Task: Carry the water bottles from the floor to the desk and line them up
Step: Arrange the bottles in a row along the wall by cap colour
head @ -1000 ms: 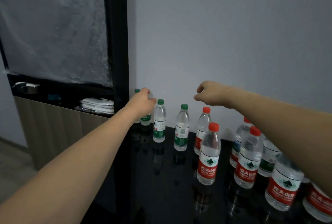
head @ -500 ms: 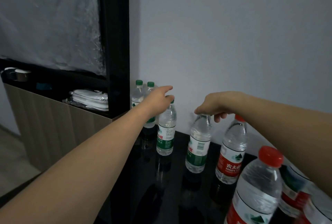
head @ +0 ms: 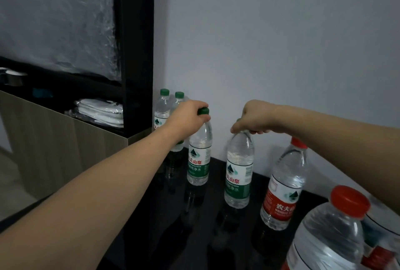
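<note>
**Bottles gripped by their necks**

Bottles stand upright on the black table (head: 255, 183) by the wall. Left hand (head: 186, 116) clamps the green-capped bottle (head: 199, 157); right hand (head: 255, 118) clamps its green-labelled neighbour (head: 239, 174), beside a red-labelled bottle (head: 283, 187).

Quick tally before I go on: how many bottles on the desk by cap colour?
Green-cap bottles: 4, the last one's cap hidden under the right hand, label green.
Red-cap bottles: 2 with caps showing.
Total: 6. More bottles at the right edge are cut off.
</note>
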Available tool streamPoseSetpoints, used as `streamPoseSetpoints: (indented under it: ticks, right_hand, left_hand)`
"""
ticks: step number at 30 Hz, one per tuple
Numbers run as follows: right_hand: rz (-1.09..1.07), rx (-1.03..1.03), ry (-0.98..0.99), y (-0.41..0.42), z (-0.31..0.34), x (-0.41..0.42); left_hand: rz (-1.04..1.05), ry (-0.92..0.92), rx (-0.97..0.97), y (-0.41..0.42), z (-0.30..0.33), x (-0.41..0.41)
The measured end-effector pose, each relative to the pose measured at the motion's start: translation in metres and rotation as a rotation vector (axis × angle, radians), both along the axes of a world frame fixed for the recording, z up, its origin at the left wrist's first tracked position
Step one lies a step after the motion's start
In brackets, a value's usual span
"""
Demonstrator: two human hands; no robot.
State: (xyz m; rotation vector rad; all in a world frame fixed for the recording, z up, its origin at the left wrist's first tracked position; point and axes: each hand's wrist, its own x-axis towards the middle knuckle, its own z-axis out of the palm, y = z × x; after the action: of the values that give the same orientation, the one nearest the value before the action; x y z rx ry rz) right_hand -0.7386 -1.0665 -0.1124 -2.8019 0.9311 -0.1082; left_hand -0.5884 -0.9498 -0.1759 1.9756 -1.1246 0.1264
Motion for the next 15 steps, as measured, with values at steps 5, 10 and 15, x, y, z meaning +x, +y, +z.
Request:
streamPoseSetpoints:
  ticks: [5,10,15]
  right_hand:
    - [0.038,0.03,-0.064,-0.012,0.01,0.03]
    - [0.059,0.055,-0.115,-0.03,0.018,0.068]
    - [0.067,0.088,-0.149,-0.042,0.016,0.104]
  left_hand:
    - [0.086,-0.1,-0.018,-0.012,0.003,0.02]
    - [0.124,-0.093,-0.034,-0.029,0.005,0.047]
    - [0.168,-0.142,-0.004,-0.048,0.005,0.064]
